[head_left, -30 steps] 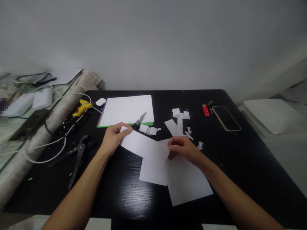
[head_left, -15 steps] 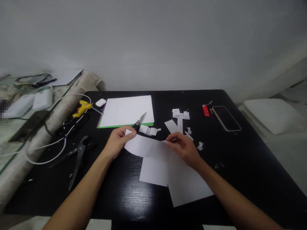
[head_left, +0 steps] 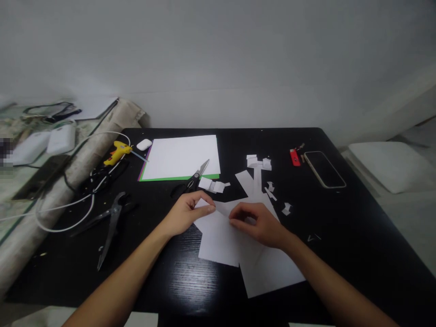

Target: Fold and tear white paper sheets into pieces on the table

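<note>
My left hand and my right hand meet over a white paper piece on the black table. Both hands pinch it, fingertips close together, the paper bent between them. Under it lie two bigger white sheets, one overlapping the other. Small black-handled scissors lie just beyond my left hand, resting on the edge of a stack of white and coloured paper.
White paper scraps are scattered at the middle back. A red lighter and a phone lie at the right. A yellow glue gun, earbud case, large shears and white cable sit at the left.
My left hand has moved right and nearer, my right hand slightly left; the two have come together, and the paper strip that was stretched between them is now folded up small.
</note>
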